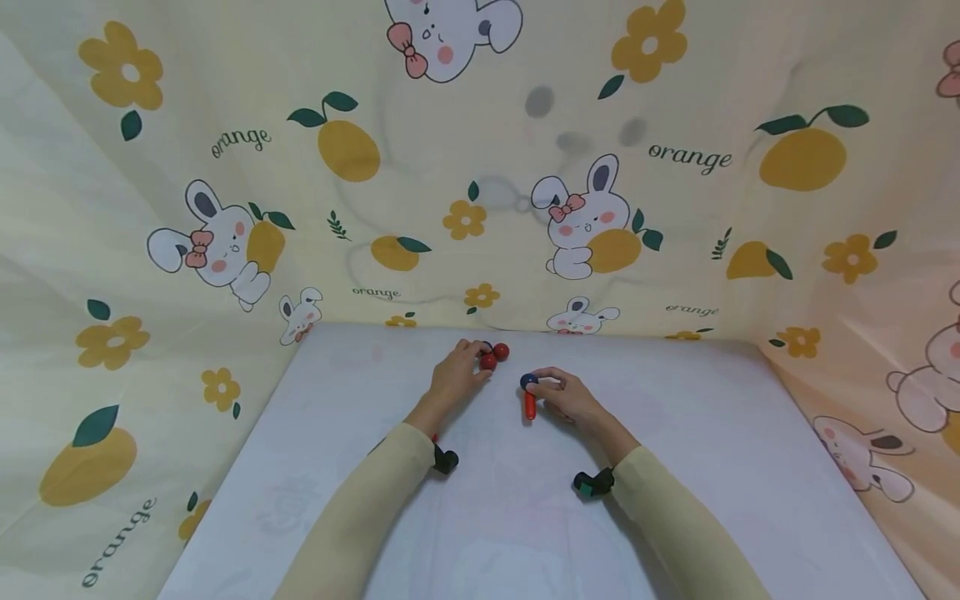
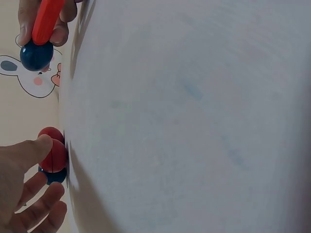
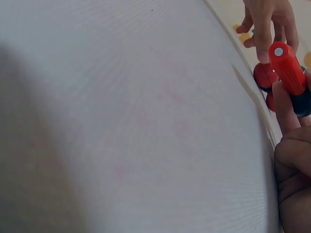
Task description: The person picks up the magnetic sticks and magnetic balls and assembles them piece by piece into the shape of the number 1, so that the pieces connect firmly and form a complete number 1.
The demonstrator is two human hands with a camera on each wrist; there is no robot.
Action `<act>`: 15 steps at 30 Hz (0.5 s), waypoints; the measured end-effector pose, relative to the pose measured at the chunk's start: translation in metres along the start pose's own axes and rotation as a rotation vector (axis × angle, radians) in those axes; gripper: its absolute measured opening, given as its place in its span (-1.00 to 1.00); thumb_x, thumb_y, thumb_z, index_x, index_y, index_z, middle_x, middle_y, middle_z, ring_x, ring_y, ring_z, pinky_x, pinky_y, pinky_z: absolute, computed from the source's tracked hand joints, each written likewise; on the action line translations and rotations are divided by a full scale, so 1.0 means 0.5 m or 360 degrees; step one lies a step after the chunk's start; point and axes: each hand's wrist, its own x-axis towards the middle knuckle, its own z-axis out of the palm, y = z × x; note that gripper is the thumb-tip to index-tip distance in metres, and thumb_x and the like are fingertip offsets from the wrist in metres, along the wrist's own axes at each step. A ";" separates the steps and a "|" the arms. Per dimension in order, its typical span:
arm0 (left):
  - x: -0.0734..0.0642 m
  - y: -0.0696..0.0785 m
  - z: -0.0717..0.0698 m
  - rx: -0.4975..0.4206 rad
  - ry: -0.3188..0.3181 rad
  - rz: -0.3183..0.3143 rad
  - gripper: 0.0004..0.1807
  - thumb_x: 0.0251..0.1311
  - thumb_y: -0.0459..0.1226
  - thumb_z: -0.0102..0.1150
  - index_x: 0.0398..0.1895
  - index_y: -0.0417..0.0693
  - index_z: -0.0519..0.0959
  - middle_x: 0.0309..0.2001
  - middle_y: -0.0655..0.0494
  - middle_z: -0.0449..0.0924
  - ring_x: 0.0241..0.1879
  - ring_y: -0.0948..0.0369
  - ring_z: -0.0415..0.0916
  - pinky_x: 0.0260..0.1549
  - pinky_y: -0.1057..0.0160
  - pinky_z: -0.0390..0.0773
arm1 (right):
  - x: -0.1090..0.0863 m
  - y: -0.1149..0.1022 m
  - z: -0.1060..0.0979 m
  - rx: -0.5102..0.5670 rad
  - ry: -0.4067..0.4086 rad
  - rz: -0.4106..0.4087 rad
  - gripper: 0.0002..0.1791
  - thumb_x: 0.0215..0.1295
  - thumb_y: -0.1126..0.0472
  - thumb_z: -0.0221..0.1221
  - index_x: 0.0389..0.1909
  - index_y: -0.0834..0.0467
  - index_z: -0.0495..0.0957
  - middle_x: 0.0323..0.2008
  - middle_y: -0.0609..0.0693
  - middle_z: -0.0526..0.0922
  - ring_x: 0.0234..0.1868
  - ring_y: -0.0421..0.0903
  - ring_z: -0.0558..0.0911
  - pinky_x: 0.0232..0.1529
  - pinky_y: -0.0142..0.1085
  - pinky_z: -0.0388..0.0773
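My left hand (image 1: 453, 377) is at a small cluster of balls on the white tabletop. Two glossy red balls (image 1: 501, 352) touch there, beside a dark blue ball (image 2: 54, 175) partly hidden by the fingers. In the left wrist view the thumb rests on a red ball (image 2: 53, 155), with the fingers bent round the blue one. My right hand (image 1: 567, 395), a little nearer and to the right, pinches another blue ball (image 1: 528, 382) above the table. A short red rod (image 1: 530, 407) is joined to this ball, its free end showing a silvery tip in the right wrist view.
The white tabletop (image 1: 495, 533) spreads in front of both forearms. A cream curtain (image 1: 465, 150) printed with rabbits and oranges hangs behind the far edge and along the sides. Dark wrist-worn devices (image 1: 594, 483) sit at both cuffs, just above the table.
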 end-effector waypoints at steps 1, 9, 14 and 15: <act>0.000 0.000 0.000 0.0014 0.0003 0.0004 -0.47 0.41 -0.11 0.44 0.38 0.10 0.54 0.19 0.03 0.54 0.09 0.13 0.61 0.09 0.09 0.69 | 0.000 0.000 0.000 0.0001 0.0000 0.0000 -0.34 0.42 -0.18 0.39 0.43 -0.03 0.51 -0.37 -0.02 0.63 -0.60 -0.07 0.31 -0.52 -0.33 0.24; 0.004 -0.001 0.003 0.0059 -0.0018 -0.0001 -0.47 0.40 -0.10 0.45 0.38 0.12 0.55 0.17 0.04 0.54 0.03 0.14 0.61 0.00 0.12 0.70 | 0.000 0.000 0.001 0.0018 0.0006 0.0008 -0.34 0.40 -0.20 0.40 0.42 -0.05 0.52 -0.49 -0.05 0.49 -0.60 -0.08 0.31 -0.52 -0.32 0.24; 0.007 -0.004 0.010 0.0081 0.0006 0.0001 -0.49 0.41 -0.09 0.44 0.36 0.12 0.55 0.16 0.07 0.53 -0.01 0.18 0.61 -0.04 0.15 0.70 | -0.002 -0.001 0.001 0.0004 -0.0002 0.0008 -0.35 0.43 -0.20 0.38 0.43 -0.06 0.51 -0.49 -0.05 0.46 -0.59 -0.07 0.31 -0.52 -0.32 0.23; 0.006 -0.004 0.011 0.0084 0.0013 0.0003 -0.50 0.42 -0.09 0.43 0.35 0.11 0.55 0.16 0.07 0.53 -0.02 0.18 0.61 -0.05 0.16 0.70 | -0.003 -0.002 0.000 0.0005 -0.0005 0.0008 -0.36 0.43 -0.20 0.38 0.43 -0.06 0.52 -0.49 -0.05 0.46 -0.59 -0.07 0.31 -0.53 -0.32 0.23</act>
